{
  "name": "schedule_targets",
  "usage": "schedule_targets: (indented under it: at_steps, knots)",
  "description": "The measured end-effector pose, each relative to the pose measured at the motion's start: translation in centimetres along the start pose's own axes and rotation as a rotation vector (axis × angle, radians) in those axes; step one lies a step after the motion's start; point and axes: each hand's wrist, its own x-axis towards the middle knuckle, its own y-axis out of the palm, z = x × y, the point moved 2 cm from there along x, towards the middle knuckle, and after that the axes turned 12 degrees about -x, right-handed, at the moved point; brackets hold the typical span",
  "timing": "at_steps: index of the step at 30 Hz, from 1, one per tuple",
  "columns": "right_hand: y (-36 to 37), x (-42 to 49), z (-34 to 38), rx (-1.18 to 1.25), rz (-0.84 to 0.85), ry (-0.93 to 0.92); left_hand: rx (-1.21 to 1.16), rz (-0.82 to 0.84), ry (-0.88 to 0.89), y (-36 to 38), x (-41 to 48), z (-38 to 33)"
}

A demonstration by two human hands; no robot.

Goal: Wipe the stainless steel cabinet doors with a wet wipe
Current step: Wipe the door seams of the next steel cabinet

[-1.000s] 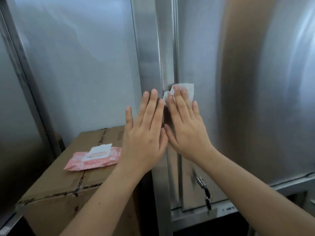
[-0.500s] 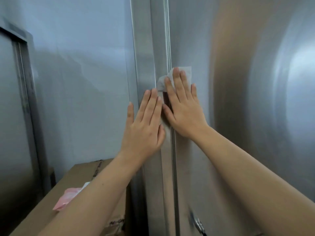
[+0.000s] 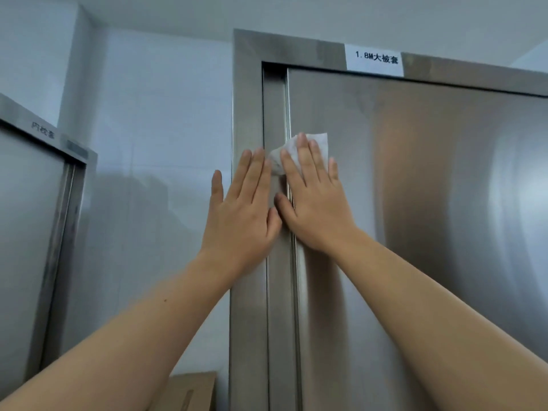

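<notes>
A tall stainless steel cabinet door (image 3: 430,203) fills the right half of the view, set in a steel frame (image 3: 247,114). My right hand (image 3: 314,200) lies flat with straight fingers on the door's left edge and presses a white wet wipe (image 3: 318,142) against the steel; the wipe shows above and left of the fingertips. My left hand (image 3: 243,212) rests flat, fingers straight, on the frame just left of the right hand, thumbs nearly touching.
A white paper label (image 3: 375,60) with printed text is stuck on the frame's top bar. A second steel cabinet (image 3: 29,218) stands at the left, with a pale wall between. The corner of a cardboard box (image 3: 189,391) shows at the bottom.
Both hands have slid upward along the door's left edge with the wipe. The view has tilted up, so the box and the pink wipes pack have dropped out of sight.
</notes>
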Motion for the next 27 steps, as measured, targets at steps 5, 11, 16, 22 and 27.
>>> schedule_targets:
  at_steps: [5,11,16,22,27]
  knots:
    - [-0.4,4.5,-1.2,-0.034,-0.041,0.020,0.004,-0.023,-0.060,0.3,2.4,-0.2]
    - [-1.4,9.3,-1.8,0.007,-0.029,0.089,0.013,-0.095,-0.006,0.1,2.4,-0.1]
    - [-1.8,12.0,-1.0,0.027,-0.046,0.167,0.018,-0.146,0.020,0.0,2.3,-0.2]
    - [-0.9,9.6,-0.9,-0.069,-0.113,0.113,0.028,-0.138,0.017,-0.2,2.3,-0.3]
    - [-1.3,10.7,-0.6,-0.135,-0.066,0.156,0.014,-0.151,0.011,-0.2,2.4,-0.3]
